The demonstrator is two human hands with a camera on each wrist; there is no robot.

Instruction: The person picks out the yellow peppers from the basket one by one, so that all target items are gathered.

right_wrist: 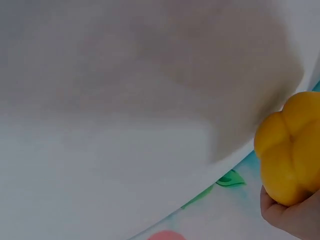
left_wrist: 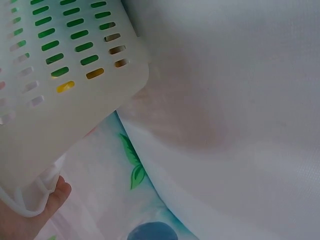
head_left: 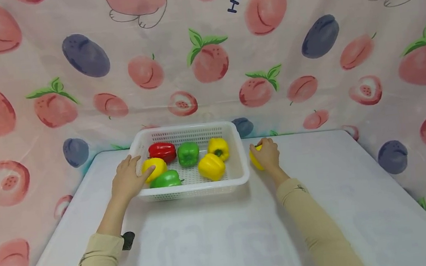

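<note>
My left hand (head_left: 127, 179) holds the left rim of a white plastic basket (head_left: 195, 187), its thumb reaching over the inside near a yellow bell pepper (head_left: 158, 167). In the left wrist view, the slotted basket wall (left_wrist: 100, 95) fills the upper left, and fingers (left_wrist: 59, 196) show at the rim. To the right of the basket, my right hand (head_left: 269, 155) grips another yellow bell pepper (head_left: 255, 159) from above. Its lobed end (right_wrist: 290, 150) faces the right wrist camera, and part of the hand (right_wrist: 295, 217) shows beneath it.
Inside the basket lie a red bell pepper (head_left: 162, 151), green ones (head_left: 189, 154) and more yellow ones (head_left: 212, 167). It stands on a white-covered table (head_left: 209, 242), near the back edge. A fruit-printed cloth (head_left: 201, 99) hangs behind. The left wrist bears a dark object (head_left: 128, 240).
</note>
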